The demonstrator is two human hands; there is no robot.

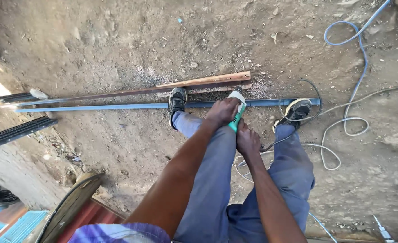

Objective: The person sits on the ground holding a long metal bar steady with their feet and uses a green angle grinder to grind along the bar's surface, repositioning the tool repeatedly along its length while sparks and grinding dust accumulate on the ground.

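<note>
The left hand (pixel 223 111) and the right hand (pixel 247 140) both squeeze a green grinder (pixel 237 112) tight. It sits on a long blue bar (pixel 95 107) lying on the dirt, held down by two shoes. The bar looks whole, so the cut seems barely begun.

We see bright sun on the ground (pixel 118 36) up top, soft shade lower down, sharp focus in the middle, and bent, stretched edges.
</note>
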